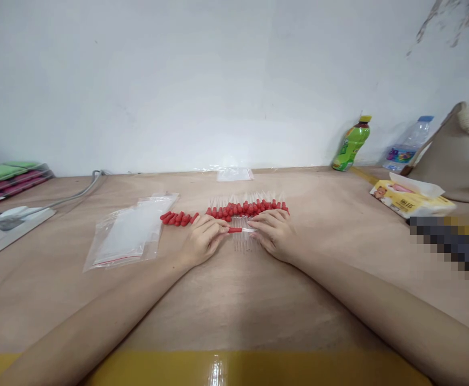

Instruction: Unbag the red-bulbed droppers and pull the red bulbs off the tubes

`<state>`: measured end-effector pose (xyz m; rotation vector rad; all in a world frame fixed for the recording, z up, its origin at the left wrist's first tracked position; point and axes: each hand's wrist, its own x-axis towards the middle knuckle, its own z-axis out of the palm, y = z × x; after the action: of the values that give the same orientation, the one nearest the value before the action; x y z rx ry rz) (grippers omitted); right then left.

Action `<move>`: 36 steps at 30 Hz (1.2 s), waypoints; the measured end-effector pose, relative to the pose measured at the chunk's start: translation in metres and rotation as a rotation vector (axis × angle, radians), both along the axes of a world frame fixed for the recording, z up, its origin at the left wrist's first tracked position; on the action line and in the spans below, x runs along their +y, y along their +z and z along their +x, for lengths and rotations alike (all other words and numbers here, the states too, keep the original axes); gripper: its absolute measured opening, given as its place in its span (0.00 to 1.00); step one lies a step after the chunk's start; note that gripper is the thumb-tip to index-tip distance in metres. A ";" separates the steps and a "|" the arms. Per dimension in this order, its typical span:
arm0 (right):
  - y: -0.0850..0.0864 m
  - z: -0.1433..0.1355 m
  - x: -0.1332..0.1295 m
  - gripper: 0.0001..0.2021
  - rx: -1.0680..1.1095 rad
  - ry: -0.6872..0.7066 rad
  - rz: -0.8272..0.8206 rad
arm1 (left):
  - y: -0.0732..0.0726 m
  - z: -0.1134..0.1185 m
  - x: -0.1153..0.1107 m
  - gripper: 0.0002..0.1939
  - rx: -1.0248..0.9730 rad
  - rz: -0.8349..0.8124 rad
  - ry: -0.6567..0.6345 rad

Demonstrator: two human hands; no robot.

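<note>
Red bulb (235, 230) and clear tube (247, 230) lie end to end between the two hands, just on the near side of the row of red-bulbed tubes (254, 208), which is the landmark for everything else. The left hand (206, 238) pinches the bulb between thumb and fingers; the right hand (276, 236) has its fingers closed on the tube. The two pieces meet in one line, though I cannot tell how far the tube sits inside the bulb. Bare clear tubes (242, 245) lie side by side on the counter (222, 300), nearer the person than the row. Red bulbs (176, 219) lie in a line at the row's left, and plastic zip bags (127, 233) overlap farther left of it. Well to the right of the row is a yellow tissue pack (407, 202); beyond the row to the right stand a green bottle (352, 145) and a clear bottle (409, 147). Far left of the row is a power strip (21, 233).
</note>
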<state>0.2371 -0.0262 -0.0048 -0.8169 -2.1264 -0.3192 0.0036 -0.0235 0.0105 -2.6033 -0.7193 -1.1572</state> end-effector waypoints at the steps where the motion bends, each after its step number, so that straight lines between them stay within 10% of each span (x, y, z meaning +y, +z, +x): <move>1: -0.001 0.000 0.001 0.08 -0.007 -0.006 -0.009 | 0.000 0.001 -0.001 0.02 -0.004 -0.010 0.003; 7: -0.001 -0.004 -0.003 0.08 -0.042 0.070 -0.036 | -0.001 0.010 -0.003 0.14 0.030 -0.028 0.023; 36: -0.010 -0.014 -0.001 0.04 0.079 0.323 0.027 | 0.001 0.021 -0.005 0.05 0.127 0.082 -0.018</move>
<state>0.2227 -0.0269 -0.0151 -0.4512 -2.1326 -0.1423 0.0249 -0.0284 0.0116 -2.5923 -0.6101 -0.9938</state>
